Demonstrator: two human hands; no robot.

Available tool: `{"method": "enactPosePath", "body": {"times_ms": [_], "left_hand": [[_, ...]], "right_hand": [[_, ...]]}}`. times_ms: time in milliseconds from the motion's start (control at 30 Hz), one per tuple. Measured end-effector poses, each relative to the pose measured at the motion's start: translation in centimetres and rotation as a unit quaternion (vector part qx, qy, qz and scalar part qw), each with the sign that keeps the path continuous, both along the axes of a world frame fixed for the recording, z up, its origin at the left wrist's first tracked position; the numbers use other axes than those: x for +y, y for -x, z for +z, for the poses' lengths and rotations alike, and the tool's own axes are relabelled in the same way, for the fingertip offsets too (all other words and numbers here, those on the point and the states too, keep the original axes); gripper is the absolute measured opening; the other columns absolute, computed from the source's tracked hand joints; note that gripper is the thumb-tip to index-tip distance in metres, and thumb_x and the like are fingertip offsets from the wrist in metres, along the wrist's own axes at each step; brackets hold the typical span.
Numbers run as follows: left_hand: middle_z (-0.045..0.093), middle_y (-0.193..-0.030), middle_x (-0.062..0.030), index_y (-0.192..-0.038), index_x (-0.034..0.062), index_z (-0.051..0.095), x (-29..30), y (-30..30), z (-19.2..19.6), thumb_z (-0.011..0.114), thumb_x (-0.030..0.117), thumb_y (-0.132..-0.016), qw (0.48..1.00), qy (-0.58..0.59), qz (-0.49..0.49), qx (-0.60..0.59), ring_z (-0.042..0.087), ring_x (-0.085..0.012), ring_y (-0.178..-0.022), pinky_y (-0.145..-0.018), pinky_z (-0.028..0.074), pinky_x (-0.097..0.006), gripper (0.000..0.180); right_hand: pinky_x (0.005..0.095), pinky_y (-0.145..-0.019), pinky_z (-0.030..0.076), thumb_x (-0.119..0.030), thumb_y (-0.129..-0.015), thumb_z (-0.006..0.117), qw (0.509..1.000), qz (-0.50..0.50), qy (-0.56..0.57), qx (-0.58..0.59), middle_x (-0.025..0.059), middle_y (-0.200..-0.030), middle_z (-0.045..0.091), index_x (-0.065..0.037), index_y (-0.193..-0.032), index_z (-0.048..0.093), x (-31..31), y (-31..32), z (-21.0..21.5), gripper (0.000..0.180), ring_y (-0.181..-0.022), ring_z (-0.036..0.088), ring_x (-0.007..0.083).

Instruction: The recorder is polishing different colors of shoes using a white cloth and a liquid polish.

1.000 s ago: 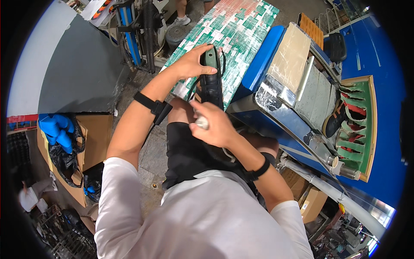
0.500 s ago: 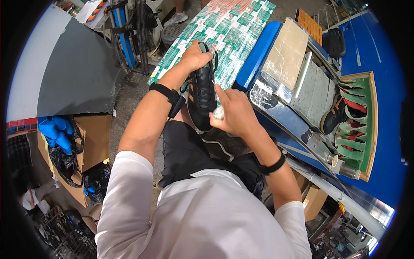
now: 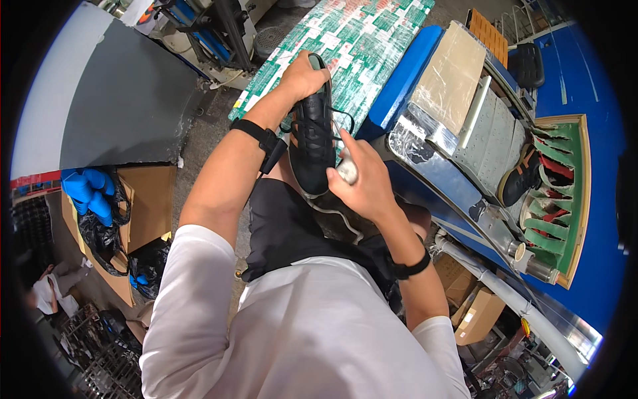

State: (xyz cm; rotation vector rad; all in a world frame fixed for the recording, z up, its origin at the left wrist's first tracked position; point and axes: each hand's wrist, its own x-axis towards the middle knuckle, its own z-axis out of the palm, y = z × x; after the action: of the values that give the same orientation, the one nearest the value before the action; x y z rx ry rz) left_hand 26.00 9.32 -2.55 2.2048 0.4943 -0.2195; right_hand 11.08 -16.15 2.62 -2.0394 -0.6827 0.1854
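Observation:
A black lace-up sneaker (image 3: pixel 312 156) with orange-tan stripes on its side is held in front of me, its toe pointing toward my body. My left hand (image 3: pixel 304 78) grips it at the heel collar, the fingers partly hidden by the shoe. Loose black laces hang out at its right side. Just right of the toe, my right hand (image 3: pixel 364 176) is closed around a small whitish wad (image 3: pixel 347 171), whose exact kind I cannot make out. There is a narrow gap between this hand and the shoe.
A film-wrapped stack with a green and white pattern (image 3: pixel 345 60) lies ahead. On the right, a metal conveyor machine (image 3: pixel 485 133) has a green flap opening (image 3: pixel 561 193), with another black sneaker (image 3: pixel 520 178) beside the flaps. Cardboard (image 3: pixel 147 206) and blue items (image 3: pixel 90 193) sit at left.
My right hand has shifted slightly right, away from the sneaker's toe, still with the whitish wad. My left hand keeps its grip on the heel. The laces stick out farther to the right.

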Motion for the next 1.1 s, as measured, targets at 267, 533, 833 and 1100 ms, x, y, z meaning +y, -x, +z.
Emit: {"method": "enactPosePath", "body": {"times_ms": [267,533,833,1100], "left_hand": [[0.069,-0.142,-0.0307,-0.161,-0.0045,0.046,-0.3,0.0,0.3,0.079,0.053,-0.093,0.999,0.02,-0.026,0.018,0.073,-0.0426,-0.127,-0.105,0.058,-0.049,0.095],[0.07,-0.139,-0.0309,-0.155,-0.0052,0.052,0.2,0.3,0.1,0.077,0.062,-0.096,1.0,-0.021,-0.02,-0.002,0.073,-0.0441,-0.126,-0.106,0.059,-0.051,0.092],[0.073,-0.133,-0.0293,-0.152,-0.0041,0.055,-1.2,0.2,0.9,0.082,0.048,-0.091,1.0,-0.006,0.019,0.005,0.075,-0.0415,-0.121,-0.103,0.057,-0.047,0.084],[0.069,-0.142,-0.0299,-0.157,-0.0038,0.049,-0.5,0.7,0.9,0.075,0.055,-0.097,0.999,-0.047,-0.002,0.01,0.073,-0.0442,-0.126,-0.107,0.058,-0.05,0.088]], "right_hand": [[0.0501,-0.089,0.054,-0.035,-0.082,0.085,0.989,0.037,0.117,-0.08,0.0227,-0.102,0.068,0.013,-0.147,0.061,0.1,-0.5,-0.4,0.084,-0.095,0.068,0.0409],[0.0481,-0.087,0.053,-0.032,-0.079,0.085,0.978,0.023,0.158,-0.134,0.0191,-0.103,0.066,0.008,-0.15,0.061,-2.3,3.2,4.8,0.085,-0.094,0.065,0.0395],[0.0475,-0.087,0.054,-0.041,-0.08,0.085,0.964,0.061,0.165,-0.202,0.0177,-0.099,0.065,0.014,-0.141,0.066,4.8,-0.8,-1.0,0.084,-0.092,0.066,0.0366],[0.0504,-0.089,0.059,-0.038,-0.083,0.084,0.996,0.038,0.083,-0.011,0.0242,-0.103,0.07,0.014,-0.14,0.067,5.4,-1.1,-0.5,0.079,-0.096,0.073,0.043]]}}
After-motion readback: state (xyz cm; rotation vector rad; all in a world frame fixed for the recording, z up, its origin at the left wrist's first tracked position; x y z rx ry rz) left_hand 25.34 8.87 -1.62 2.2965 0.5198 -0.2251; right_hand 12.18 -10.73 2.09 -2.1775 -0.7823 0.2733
